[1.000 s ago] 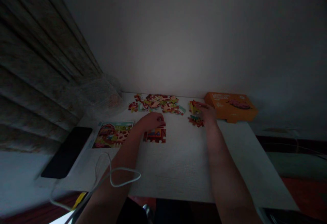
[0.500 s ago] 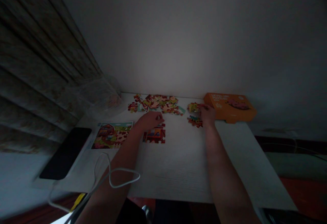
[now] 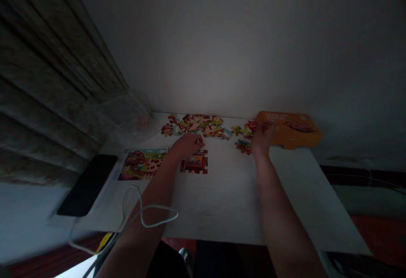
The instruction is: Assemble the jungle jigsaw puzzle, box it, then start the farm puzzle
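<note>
My left hand (image 3: 187, 143) is just above a small joined block of puzzle pieces (image 3: 195, 166) with a red barn-window picture. Its thumb and forefinger are pinched together; whatever they hold is too small and dark to make out. Over on the right, my right hand (image 3: 262, 137) hovers at a small group of loose puzzle pieces (image 3: 243, 146), fingers apart, close to a red piece (image 3: 253, 125). A larger heap of loose puzzle pieces (image 3: 198, 122) lies along the wall, beyond the left hand.
An orange puzzle box (image 3: 296, 136) stands at the right rear. On the left lie a farm picture sheet (image 3: 136, 166), a black phone (image 3: 89, 185) and a clear plastic bag (image 3: 123, 119). A white cable (image 3: 155, 225) loops over my left forearm. Curtain (image 3: 41, 79) hangs at left.
My right hand has shifted right, toward the orange box, uncovering more of the loose pieces beside it. My left hand stays over the joined block. The whole view has shifted slightly.
</note>
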A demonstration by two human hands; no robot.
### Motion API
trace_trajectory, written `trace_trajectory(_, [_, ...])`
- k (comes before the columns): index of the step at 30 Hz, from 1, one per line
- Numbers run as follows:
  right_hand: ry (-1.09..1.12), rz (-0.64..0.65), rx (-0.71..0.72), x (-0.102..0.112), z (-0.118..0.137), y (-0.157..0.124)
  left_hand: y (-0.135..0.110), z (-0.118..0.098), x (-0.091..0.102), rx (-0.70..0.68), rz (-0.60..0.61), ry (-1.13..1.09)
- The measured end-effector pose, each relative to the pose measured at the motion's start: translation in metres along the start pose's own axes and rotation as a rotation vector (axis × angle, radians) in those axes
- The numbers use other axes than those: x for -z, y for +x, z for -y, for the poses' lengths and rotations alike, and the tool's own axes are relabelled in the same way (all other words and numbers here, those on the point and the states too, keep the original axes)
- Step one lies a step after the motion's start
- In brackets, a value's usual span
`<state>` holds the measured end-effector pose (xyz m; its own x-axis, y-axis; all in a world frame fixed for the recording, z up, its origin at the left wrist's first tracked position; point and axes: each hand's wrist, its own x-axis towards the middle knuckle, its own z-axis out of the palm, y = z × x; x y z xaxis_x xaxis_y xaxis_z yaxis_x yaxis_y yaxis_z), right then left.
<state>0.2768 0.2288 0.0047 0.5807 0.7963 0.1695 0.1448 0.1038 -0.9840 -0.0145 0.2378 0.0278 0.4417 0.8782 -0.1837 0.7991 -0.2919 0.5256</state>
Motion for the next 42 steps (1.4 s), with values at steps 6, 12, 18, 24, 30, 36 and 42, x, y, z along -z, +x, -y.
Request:
trace_trajectory(6, [0.196,0.489,-0.303,-0.005,0.024,-0.026,0.002,0.003,-0.002,-0.023,0.016,0.01])
trace_trajectory(12, [0.05,0.838,-0.294,-0.018,0.01,-0.055,0.005,0.006,-0.004,-0.025,0.04,0.037])
trace_trajectory(18, [-0.259,0.875,-0.011,-0.025,0.006,-0.065,0.003,0.007,-0.004,-0.013,0.088,-0.008])
trace_trajectory(24, [-0.432,0.835,0.055,-0.026,0.008,-0.071,0.002,0.002,-0.004,0.011,0.114,0.018])
trace_trajectory(30, [-0.541,0.843,0.107,-0.029,0.007,-0.077,0.001,-0.003,-0.005,0.005,0.132,0.052])
trace_trajectory(36, [-0.636,0.839,0.211,-0.029,0.007,-0.08,-0.001,-0.006,-0.003,0.003,0.151,0.036])
trace_trajectory(42, [-0.685,0.838,0.258,-0.032,0.008,-0.085,-0.002,-0.008,-0.008,0.008,0.134,0.036])
